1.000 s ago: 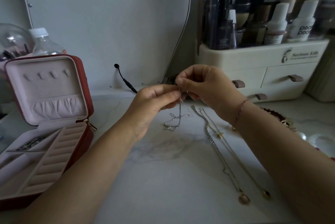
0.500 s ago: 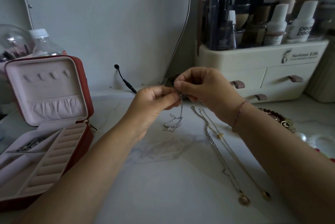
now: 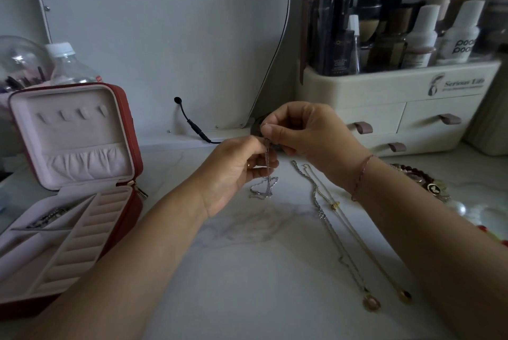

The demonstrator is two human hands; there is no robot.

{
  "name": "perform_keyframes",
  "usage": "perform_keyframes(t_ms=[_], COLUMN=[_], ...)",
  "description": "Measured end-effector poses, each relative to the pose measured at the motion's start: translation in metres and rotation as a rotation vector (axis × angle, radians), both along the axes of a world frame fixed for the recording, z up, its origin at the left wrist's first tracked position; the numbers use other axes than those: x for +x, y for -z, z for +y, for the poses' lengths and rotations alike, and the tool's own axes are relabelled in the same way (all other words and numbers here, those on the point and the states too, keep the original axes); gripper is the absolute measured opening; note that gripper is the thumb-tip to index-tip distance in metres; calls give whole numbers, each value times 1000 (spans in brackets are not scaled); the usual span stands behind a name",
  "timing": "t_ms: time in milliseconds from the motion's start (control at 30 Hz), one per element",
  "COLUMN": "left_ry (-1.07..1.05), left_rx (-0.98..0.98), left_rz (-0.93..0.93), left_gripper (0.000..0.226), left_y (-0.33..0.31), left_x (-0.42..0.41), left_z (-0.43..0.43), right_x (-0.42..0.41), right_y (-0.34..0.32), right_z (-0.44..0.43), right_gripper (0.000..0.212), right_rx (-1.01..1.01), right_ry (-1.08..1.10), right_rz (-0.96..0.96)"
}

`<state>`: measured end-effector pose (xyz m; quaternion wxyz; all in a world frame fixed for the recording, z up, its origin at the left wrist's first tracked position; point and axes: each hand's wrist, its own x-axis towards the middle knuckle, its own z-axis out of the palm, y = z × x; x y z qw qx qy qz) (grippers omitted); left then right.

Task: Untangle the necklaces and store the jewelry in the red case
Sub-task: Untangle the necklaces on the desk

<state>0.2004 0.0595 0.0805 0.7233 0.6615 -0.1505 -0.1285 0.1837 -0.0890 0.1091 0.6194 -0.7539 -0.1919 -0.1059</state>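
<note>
- Both forearms are extended forward from the lower corners of the view and angled inward, so that the hands meet at the centre.
- The left hand (image 3: 236, 171) is held with its fingers curled. A silver chain (image 3: 265, 188) is pinched between its thumb and forefinger.
- The right hand (image 3: 308, 136) is held slightly higher, with its fingers curled. The same chain is pinched between its thumb and forefinger, just above the left hand's pinch.
- The two pinches are set close together.
</note>
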Motion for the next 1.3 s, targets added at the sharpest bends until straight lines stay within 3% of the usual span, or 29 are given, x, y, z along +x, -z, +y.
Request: perform_keyframes(t_ms=[267,400,600,767,867,1000,1133,1200,1300], left_ry=[79,-28,-235,-414,-541,-612,-571,-537,-323], left_rx=[-185,-208,-476,-589,-490,-43,320,338,180], left_rz=[113,90,157,185,228,264,74,-65,-109], left_gripper=[13,19,37,35,35,33,20,15,17], left_y=[-3,-4,-17,-25,-22,-13,-6,-4,-8], left_x=[2,3,7,12,15,18,9,3,-5], left_z=[8,8,22,37,42,38,23,16,8], right_x=[4,5,7,9,9,7,5,5,5], right_y=[-3,-9,-9,-11,-12,-12,-9,-6,-2], right_z=[-10,-17,-21,-24,-28,-23,-18,-15,-11], right_gripper=[7,7,9,8,8,5,6,7,6], right_rx=[134,278,343,423,481,457,333,301,259], right_ry=[2,-40,-53,-64,-90,-108,-86,-86,-87], right_rz=[105,192,265,300,324,287,236,227,223])
